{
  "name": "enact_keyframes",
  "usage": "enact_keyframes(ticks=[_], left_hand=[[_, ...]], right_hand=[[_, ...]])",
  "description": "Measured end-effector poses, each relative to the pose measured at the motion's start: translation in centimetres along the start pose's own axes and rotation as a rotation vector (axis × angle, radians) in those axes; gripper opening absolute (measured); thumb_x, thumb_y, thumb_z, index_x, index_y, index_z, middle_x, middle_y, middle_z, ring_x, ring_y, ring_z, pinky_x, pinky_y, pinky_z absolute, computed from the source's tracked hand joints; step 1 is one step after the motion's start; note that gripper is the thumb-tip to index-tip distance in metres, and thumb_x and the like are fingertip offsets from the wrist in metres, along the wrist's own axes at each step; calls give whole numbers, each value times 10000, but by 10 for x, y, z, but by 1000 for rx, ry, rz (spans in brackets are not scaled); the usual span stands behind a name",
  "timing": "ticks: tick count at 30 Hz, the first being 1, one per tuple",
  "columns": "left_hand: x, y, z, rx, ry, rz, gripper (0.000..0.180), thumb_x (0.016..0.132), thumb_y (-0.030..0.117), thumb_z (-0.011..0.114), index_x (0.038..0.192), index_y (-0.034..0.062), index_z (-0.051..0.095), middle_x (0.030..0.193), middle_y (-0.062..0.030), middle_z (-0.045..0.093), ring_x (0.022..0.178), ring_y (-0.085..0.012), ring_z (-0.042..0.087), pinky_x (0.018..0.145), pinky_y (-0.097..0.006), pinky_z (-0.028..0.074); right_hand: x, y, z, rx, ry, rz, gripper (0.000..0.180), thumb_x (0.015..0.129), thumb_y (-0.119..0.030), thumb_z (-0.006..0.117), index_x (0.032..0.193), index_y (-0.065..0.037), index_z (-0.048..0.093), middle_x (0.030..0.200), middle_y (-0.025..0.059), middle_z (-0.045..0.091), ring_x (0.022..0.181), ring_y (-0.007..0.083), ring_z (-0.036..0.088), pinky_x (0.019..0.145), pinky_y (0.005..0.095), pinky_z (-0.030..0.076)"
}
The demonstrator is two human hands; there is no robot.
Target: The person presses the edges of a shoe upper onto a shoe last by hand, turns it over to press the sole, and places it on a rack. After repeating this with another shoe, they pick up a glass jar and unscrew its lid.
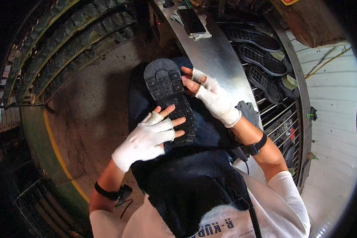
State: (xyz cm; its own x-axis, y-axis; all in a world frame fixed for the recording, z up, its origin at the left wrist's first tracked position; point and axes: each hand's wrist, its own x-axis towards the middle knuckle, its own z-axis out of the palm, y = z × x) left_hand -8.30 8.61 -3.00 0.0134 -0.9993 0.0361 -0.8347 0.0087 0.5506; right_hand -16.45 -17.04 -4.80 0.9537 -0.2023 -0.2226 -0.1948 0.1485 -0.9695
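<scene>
A black rubber shoe sole point(162, 81) rests on my lap, tread side up, with its heel end pointing away from me. Whether an upper is attached underneath is hidden. My left hand point(144, 139), in a white fingerless glove, lies across the middle of the tread with its fingers spread; its thumb is hidden. At the right edge of the heel, my right hand point(212, 95) in a matching glove has bent fingers and grips the rim. Dark cloth point(186, 170) covers my lap beneath the sole.
A metal bench point(226, 59) stands on my right, with a phone point(191, 20) at its far end. Beyond it, a barred rack point(283, 119) holds several black soles point(261, 59). Shelves of dark shoe-shaped pieces point(79, 35) line the far left. A yellow line point(59, 154) marks the floor.
</scene>
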Motion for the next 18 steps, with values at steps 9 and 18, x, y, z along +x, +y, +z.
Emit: enact_keyframes(ticks=[9,18], left_hand=[[63,-65,-33,-636,595,-450,683,907,184,815,1507,-16,557,1382,-195,643,1293,-277,631,1118,-352,466],[28,3,-33,-209,520,-330,699,685,265,957,1338,132,743,1189,-122,605,1113,-327,629,1017,-451,520]], right_hand=[[52,-31,-8,-577,21,-213,309,948,-187,762,1171,27,758,1077,123,778,1019,145,712,900,335,549],[-18,-71,-19,-549,-237,-242,328,867,-297,864,1068,-57,766,1053,106,687,1002,293,681,966,394,545]])
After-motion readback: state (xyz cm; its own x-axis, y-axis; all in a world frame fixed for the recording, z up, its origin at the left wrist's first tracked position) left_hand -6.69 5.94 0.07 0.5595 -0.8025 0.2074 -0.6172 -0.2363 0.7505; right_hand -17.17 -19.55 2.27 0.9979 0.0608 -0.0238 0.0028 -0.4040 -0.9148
